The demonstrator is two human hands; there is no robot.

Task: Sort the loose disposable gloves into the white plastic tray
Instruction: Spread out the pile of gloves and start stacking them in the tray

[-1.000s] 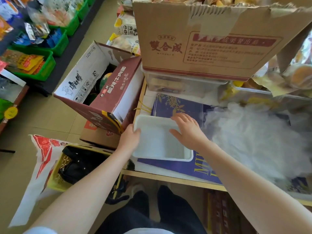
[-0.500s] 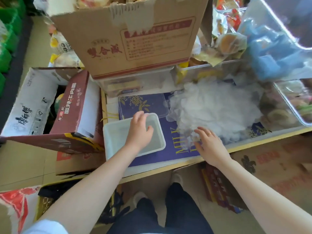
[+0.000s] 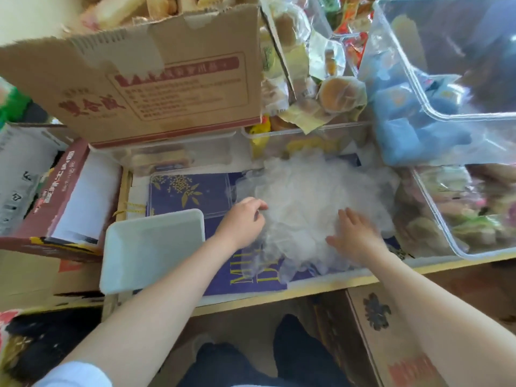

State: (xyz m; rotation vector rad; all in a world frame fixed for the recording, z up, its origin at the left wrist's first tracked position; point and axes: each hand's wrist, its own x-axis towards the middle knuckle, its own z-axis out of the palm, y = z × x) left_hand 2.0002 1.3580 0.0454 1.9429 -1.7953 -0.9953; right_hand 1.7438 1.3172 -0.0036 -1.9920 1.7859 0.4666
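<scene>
A heap of thin, clear disposable gloves [image 3: 304, 196] lies on a dark blue printed sheet [image 3: 190, 191] on the shelf. The white plastic tray [image 3: 152, 251] sits to the left of the heap, at the shelf's front left corner, with nothing visible in it. My left hand [image 3: 241, 222] is at the heap's left edge, its fingers curled into the gloves. My right hand [image 3: 354, 233] lies flat on the heap's front right part with fingers spread.
A big cardboard box [image 3: 139, 88] stands behind the tray on a clear bin. Clear plastic bins [image 3: 452, 88] of packaged snacks crowd the right side. A red-brown carton [image 3: 64, 196] leans at the left. The shelf's wooden front edge [image 3: 321, 289] runs below my hands.
My left hand left the tray and went right to the heap's left edge. My right hand moved up onto the heap. The view swung right.
</scene>
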